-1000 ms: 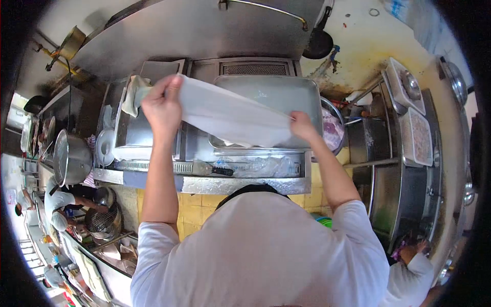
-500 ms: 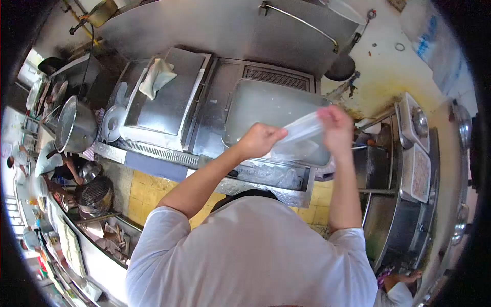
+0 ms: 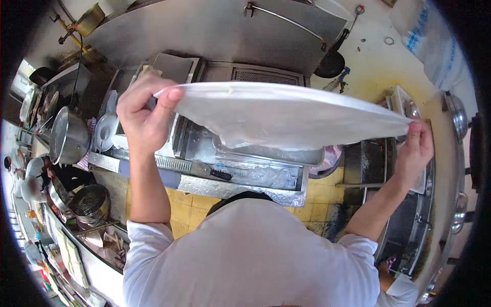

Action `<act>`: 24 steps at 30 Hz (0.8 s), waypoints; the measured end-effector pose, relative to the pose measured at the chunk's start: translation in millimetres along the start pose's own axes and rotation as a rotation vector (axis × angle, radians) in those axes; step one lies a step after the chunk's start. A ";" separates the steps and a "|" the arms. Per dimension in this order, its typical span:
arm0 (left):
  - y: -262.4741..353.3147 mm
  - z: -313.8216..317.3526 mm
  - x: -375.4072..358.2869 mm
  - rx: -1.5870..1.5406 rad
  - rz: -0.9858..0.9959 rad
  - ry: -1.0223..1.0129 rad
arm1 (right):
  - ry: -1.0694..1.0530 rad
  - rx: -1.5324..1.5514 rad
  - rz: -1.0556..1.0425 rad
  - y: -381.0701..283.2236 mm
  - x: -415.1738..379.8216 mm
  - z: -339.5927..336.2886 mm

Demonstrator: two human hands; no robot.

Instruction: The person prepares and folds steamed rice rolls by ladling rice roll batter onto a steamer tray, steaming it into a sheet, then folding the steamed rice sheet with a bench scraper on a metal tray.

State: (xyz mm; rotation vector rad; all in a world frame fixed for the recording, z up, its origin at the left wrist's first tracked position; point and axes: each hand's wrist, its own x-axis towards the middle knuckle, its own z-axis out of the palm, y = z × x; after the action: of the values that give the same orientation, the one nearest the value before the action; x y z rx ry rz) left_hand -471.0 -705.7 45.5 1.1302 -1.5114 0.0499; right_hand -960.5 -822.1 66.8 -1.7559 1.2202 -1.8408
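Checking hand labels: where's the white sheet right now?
The white sheet spans the head view's upper middle, held between the left hand and right hand, partly hiding the metal tray.

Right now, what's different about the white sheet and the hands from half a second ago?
The left hand moved left and the right hand moved right, so they are far apart. The white sheet, bunched between them before, is now pulled out wide. Nothing was let go: both hands still hold the sheet. The metal tray and black pan stayed put.
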 end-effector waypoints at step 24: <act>-213.4 191.8 -201.5 0.523 -0.288 -0.775 | -1.046 -1.038 0.015 257.7 -187.8 156.4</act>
State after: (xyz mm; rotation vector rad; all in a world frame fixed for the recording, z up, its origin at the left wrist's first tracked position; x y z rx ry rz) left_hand -505.3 -811.4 -287.0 1.9257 -2.0543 -0.2281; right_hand -861.2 -891.0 -267.2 -2.5650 1.6878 0.0588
